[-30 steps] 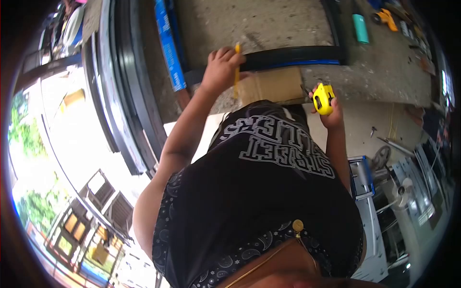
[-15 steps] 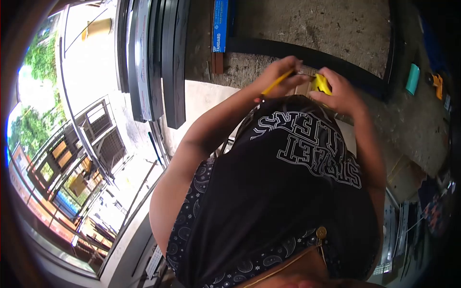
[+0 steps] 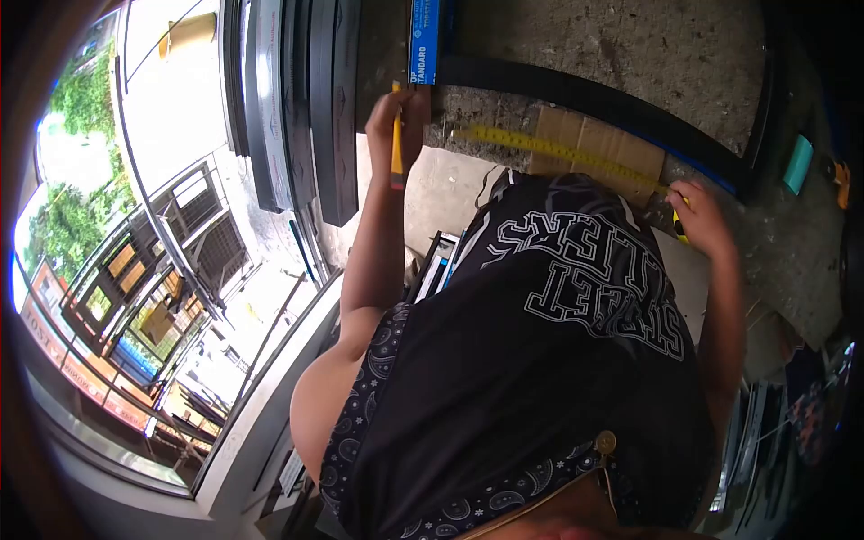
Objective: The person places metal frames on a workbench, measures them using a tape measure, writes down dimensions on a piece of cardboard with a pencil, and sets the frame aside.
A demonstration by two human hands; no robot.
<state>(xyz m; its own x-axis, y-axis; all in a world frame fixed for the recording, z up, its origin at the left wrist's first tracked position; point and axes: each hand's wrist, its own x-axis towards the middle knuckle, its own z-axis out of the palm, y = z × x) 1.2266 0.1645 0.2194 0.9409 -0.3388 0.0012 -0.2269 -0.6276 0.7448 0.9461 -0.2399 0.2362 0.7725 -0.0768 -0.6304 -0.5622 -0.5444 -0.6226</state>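
Observation:
My left hand (image 3: 409, 126) is closed around a yellow pencil (image 3: 397, 148), beside the lower end of a blue-labelled bar (image 3: 425, 45). My right hand (image 3: 705, 220) grips a yellow tape measure (image 3: 679, 225), mostly hidden by the fingers. Its yellow blade (image 3: 567, 151) stretches leftward over a piece of cardboard (image 3: 598, 144); the far end is blurred, and whether my left hand touches it I cannot tell. Just beyond the blade lies a dark frame (image 3: 576, 90) on the worn work surface (image 3: 576, 36).
Long dark metal profiles (image 3: 333, 117) lie side by side at the left. A teal object (image 3: 797, 165) and an orange-handled tool (image 3: 841, 184) are at the right. Metal pieces stand at the lower right. Window-like frames (image 3: 117, 288) show at the far left.
My hands, close together half a second ago, are now wide apart. The left moved left with the pencil, the right moved right and down with the tape measure, and a long blade now shows.

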